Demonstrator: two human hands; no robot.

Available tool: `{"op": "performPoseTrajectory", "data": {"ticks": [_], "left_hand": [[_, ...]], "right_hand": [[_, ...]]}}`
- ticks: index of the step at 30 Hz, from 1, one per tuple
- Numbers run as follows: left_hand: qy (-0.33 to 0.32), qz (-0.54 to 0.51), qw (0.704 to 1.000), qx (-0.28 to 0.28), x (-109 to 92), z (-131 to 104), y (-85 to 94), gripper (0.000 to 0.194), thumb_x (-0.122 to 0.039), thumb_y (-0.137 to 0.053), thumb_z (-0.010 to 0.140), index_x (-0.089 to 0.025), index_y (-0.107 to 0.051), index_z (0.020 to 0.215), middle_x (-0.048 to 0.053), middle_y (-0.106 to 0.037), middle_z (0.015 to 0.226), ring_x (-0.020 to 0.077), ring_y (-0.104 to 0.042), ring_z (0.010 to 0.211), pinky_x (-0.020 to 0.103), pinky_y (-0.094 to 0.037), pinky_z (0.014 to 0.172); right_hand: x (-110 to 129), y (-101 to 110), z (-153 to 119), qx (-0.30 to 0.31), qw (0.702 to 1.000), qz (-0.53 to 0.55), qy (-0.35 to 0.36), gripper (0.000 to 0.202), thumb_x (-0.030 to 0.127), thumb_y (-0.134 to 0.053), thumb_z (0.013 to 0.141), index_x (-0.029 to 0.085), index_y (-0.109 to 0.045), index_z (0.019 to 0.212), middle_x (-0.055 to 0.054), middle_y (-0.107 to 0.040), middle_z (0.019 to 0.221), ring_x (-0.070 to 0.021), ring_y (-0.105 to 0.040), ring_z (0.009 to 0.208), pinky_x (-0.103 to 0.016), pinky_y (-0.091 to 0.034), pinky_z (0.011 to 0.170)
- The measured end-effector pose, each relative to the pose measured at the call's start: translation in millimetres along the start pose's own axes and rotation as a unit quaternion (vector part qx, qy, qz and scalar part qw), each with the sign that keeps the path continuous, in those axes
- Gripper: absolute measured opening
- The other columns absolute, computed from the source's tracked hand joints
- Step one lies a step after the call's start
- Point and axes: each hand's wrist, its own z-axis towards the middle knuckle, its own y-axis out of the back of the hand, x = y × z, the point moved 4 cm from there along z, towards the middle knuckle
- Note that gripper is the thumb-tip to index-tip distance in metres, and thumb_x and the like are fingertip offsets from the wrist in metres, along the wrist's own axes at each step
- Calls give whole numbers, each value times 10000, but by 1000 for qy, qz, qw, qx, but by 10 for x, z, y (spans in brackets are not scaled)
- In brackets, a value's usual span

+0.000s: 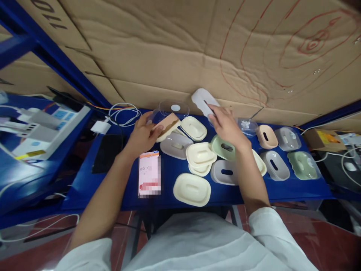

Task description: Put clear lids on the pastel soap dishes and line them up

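My left hand (143,133) is closed on a peach plastic piece (168,123) with a wavy edge, which is tilted. A cream part shows just under it, and a clear plastic piece sits beside my fingers. My right hand (225,122) grips a light grey slotted cover (203,101), raised in front of the cardboard. A cream tray (194,128) lies between my hands. Below are a grey tray (176,145), stacked cream trays (200,154), a green slotted cover (222,147), a grey slotted cover (225,172) and another cream tray (192,189). My right forearm partly hides some pieces.
A lit phone (149,174) lies on the blue table (166,195). To the right stand a peach slotted cover (267,136), a grey one (275,165) and clear-lidded boxes (303,165). Coiled white cable (124,114) lies at back left; a cardboard wall (158,49) rises behind.
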Motion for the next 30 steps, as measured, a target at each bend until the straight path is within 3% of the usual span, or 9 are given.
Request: {"op": "performPoseTrajectory", "data": {"ticks": [3, 8, 13, 16, 18, 21, 23, 27, 30], "left_hand": [[-18, -8, 1000, 10, -11, 12, 22, 499, -534, -452, 1101, -135, -751, 1068, 205, -499, 1611, 367, -478, 1531, 569, -385, 1288], [-111, -19, 994, 4, -349, 11, 109, 465, -526, -466, 1111, -225, -675, 1396, 163, -355, 1730, 364, -352, 1625, 585, -341, 1312], [-174, 3, 984, 46, -685, 133, 1, 408, -421, -455, 1131, -227, -688, 1404, 151, -411, 1706, 326, -422, 1594, 536, -389, 1290], [-203, 61, 973, 89, -827, 164, -98, 416, -265, -368, 1142, -218, -648, 1447, 149, -480, 1680, 333, -448, 1584, 615, -376, 1272], [-213, 112, 966, 95, -947, 72, -81, 491, -146, -339, 1119, -212, -550, 1557, 172, -401, 1738, 370, -378, 1626, 714, -299, 1274], [-219, 133, 964, 74, -1234, -341, 29, 520, -148, -444, 1089, -213, -512, 1600, 204, -360, 1756, 378, -342, 1644, 687, -258, 1309], [-237, 113, 960, 98, -1490, -797, 22, 497, -205, -503, 1086, -228, -539, 1581, 180, -456, 1706, 333, -413, 1610, 592, -306, 1321], [-214, 78, 967, 115, -1883, -1678, -236, 464, -447, -582, 1078, -322, -610, 1523, 106, -541, 1659, 300, -541, 1501, 570, -151, 1371], [-173, 83, 975, 109, -1948, -1933, -483, 515, -492, -632, 1053, -319, -604, 1537, 118, -547, 1655, 308, -515, 1527, 569, -58, 1379]], "right_hand": [[-104, 156, -56, -32, 998, -43, -13, 493, 201, -400, 1083, 232, -596, 1534, -117, -653, 1520, -359, -543, 1413, -604, -369, 1200], [-576, 402, -486, -49, 995, -75, -42, 508, 152, -446, 1034, 220, -628, 1502, -115, -663, 1518, -348, -598, 1388, -580, -439, 1173], [-1307, 660, -1732, -60, 975, -121, -174, 431, 357, -446, 1097, 235, -663, 1449, -129, -728, 1416, -363, -669, 1293, -555, -501, 1108], [-1539, 525, -2538, -74, 960, -139, -233, 484, 506, -453, 1099, 259, -648, 1468, -137, -677, 1494, -372, -642, 1346, -574, -493, 1111], [-1612, 336, -2926, -83, 947, -157, -267, 568, 593, -486, 1071, 270, -605, 1522, -154, -600, 1584, -395, -605, 1394, -598, -480, 1109], [-1654, 61, -3212, -88, 939, -173, -285, 584, 600, -498, 1068, 264, -592, 1536, -165, -617, 1565, -385, -605, 1394, -612, -438, 1139], [-1659, -33, -3237, -108, 940, -176, -270, 492, 517, -468, 1101, 250, -639, 1478, -149, -712, 1442, -340, -653, 1334, -591, -390, 1181], [-1632, -49, -3072, -152, 948, -165, -226, 405, 400, -442, 1128, 220, -699, 1385, -128, -796, 1267, -288, -733, 1159, -526, -385, 1171], [-1514, -24, -2838, -177, 953, -128, -210, 411, 379, -430, 1128, 189, -699, 1374, -150, -796, 1244, -293, -735, 1125, -486, -447, 1102]]}}
